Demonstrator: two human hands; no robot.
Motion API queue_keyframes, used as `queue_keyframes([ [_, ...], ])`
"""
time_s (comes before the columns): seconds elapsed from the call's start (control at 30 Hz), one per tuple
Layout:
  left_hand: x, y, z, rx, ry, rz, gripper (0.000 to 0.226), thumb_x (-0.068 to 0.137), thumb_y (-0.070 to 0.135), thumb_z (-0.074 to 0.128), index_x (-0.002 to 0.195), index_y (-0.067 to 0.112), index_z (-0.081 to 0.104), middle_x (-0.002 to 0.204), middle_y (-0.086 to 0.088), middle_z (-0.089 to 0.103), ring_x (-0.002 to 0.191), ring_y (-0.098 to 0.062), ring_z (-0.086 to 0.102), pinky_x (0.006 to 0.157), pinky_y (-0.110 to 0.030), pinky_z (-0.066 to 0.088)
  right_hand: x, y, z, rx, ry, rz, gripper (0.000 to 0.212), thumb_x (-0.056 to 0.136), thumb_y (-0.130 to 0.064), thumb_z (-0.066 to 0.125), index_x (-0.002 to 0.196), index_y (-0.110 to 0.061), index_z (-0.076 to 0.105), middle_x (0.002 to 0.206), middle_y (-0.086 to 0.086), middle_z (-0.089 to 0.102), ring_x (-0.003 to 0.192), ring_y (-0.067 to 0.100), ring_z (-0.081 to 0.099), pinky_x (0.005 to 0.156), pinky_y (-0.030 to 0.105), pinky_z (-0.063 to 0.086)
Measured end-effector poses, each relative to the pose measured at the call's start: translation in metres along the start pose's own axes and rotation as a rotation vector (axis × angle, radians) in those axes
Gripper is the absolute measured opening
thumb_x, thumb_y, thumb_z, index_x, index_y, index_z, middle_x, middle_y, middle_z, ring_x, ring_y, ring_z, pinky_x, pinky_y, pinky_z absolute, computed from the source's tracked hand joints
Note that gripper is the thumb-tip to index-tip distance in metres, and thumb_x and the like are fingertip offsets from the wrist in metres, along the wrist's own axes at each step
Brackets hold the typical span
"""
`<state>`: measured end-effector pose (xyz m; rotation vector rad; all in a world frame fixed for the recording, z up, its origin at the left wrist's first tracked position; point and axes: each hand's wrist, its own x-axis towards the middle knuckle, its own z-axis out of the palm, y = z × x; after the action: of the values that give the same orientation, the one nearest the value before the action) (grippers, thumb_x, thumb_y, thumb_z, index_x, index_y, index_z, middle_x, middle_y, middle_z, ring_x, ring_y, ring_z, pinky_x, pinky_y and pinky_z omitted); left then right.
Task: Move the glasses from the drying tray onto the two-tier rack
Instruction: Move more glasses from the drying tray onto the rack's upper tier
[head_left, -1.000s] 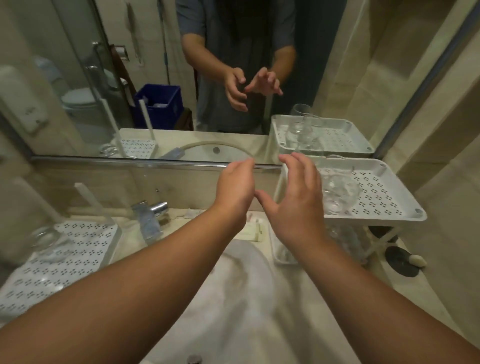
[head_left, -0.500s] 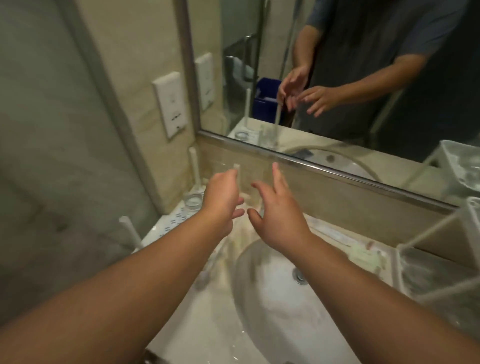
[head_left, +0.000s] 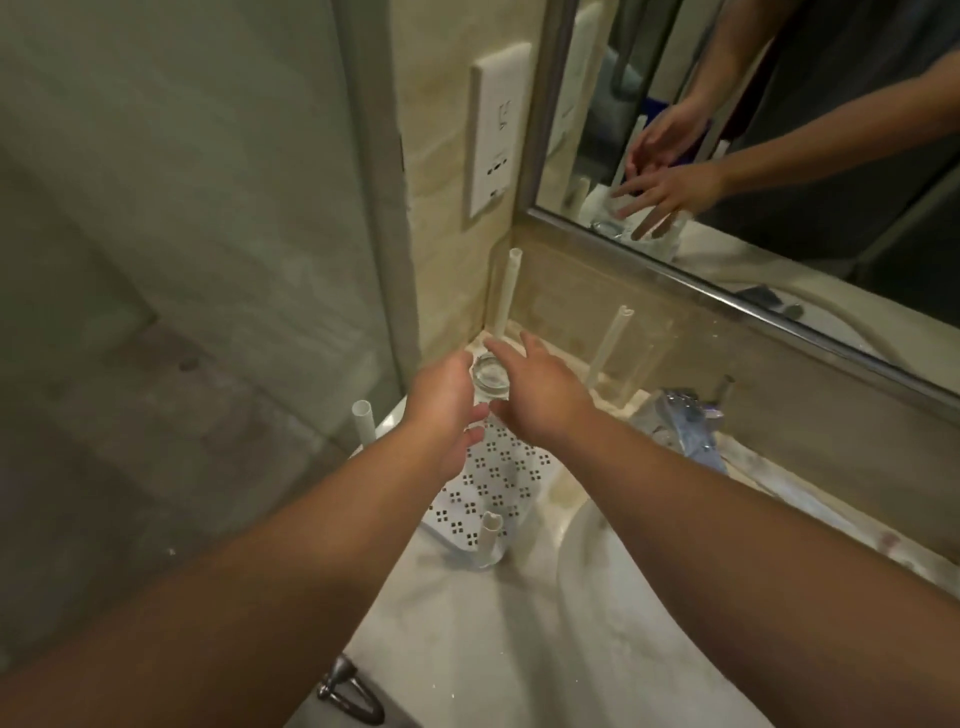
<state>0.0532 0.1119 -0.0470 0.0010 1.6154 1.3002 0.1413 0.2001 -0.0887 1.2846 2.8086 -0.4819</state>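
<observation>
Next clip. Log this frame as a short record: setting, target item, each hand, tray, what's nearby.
setting: bathroom counter corner beside mirror
target: clear glass, upside down on drying tray
left hand: open, at glass's left side
right hand: open, at glass's right side
grip: not closed yet
tray: white, perforated, upright corner posts
nearby: faucet, wall outlet

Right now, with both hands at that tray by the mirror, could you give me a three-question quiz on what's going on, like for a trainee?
1. True or false: the glass stands on the white tray in its far corner, near the wall.
2. Which hands are at the glass? A) left hand only B) right hand only C) both, one on each side
3. Fill in: the tray's upright corner posts are coloured ____.

Key: 1 true; 2 C; 3 white. Whether either hand's grip has closed on the glass cannot be told.
</observation>
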Motion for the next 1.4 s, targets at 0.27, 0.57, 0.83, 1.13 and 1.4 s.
queue_keyframes([
  [0.27, 0.022, -0.007, -0.009, 0.023, -0.067, -0.086, 0.016, 0.097, 0.036, 0.050, 0.082, 0.029, 0.052, 0.092, 0.002, 0.058, 0.083, -0.022, 0.061, 0.073, -0.038, 0.050, 0.032, -0.005, 0.027, -0.006, -0.057, 0.085, 0.063, 0.093, -0.040, 0.057, 0.148, -0.043, 0.027, 0.155, 0.011, 0.024, 0.120, 0.033, 0.054, 0.087, 0.039, 0.049],
  [0.57, 0.023, -0.008, -0.010, 0.067, -0.110, -0.111, 0.014, 0.095, 0.035, 0.053, 0.084, 0.027, 0.053, 0.098, 0.001, 0.058, 0.083, -0.021, 0.063, 0.079, -0.040, 0.052, 0.035, -0.007, 0.025, -0.113, -0.046, -0.004, 0.045, 0.091, -0.020, 0.060, 0.132, -0.025, 0.042, 0.123, 0.013, 0.047, 0.102, 0.034, 0.056, 0.079, 0.040, 0.050],
  [0.83, 0.014, -0.010, -0.008, 0.125, -0.165, -0.068, 0.022, 0.092, 0.029, 0.055, 0.109, 0.019, 0.063, 0.103, -0.003, 0.066, 0.093, -0.026, 0.068, 0.084, -0.042, 0.055, 0.010, -0.002, 0.014, -0.152, 0.019, -0.015, 0.039, 0.086, -0.023, 0.061, 0.124, -0.028, 0.051, 0.115, 0.013, 0.046, 0.090, 0.033, 0.058, 0.062, 0.031, 0.038],
  [1.13, -0.039, 0.000, 0.028, -0.227, -0.211, -0.147, 0.040, 0.098, 0.021, 0.050, 0.137, 0.010, 0.045, 0.125, -0.019, 0.051, 0.088, -0.029, 0.061, 0.077, -0.041, 0.055, -0.055, 0.013, -0.049, 0.032, 0.365, 0.071, 0.044, 0.083, -0.031, 0.061, 0.126, -0.034, 0.052, 0.114, 0.011, 0.049, 0.083, 0.032, 0.059, 0.067, 0.034, 0.049],
  [1.4, -0.133, -0.032, 0.104, -0.281, -0.567, -0.273, 0.061, 0.100, 0.052, 0.042, 0.132, 0.002, 0.055, 0.110, -0.013, 0.067, 0.097, -0.027, 0.069, 0.086, -0.040, 0.057, -0.170, 0.055, -0.103, 0.139, 0.658, 0.099, 0.042, 0.080, -0.032, 0.065, 0.121, -0.035, 0.055, 0.113, 0.003, 0.049, 0.081, 0.024, 0.057, 0.064, 0.037, 0.052],
])
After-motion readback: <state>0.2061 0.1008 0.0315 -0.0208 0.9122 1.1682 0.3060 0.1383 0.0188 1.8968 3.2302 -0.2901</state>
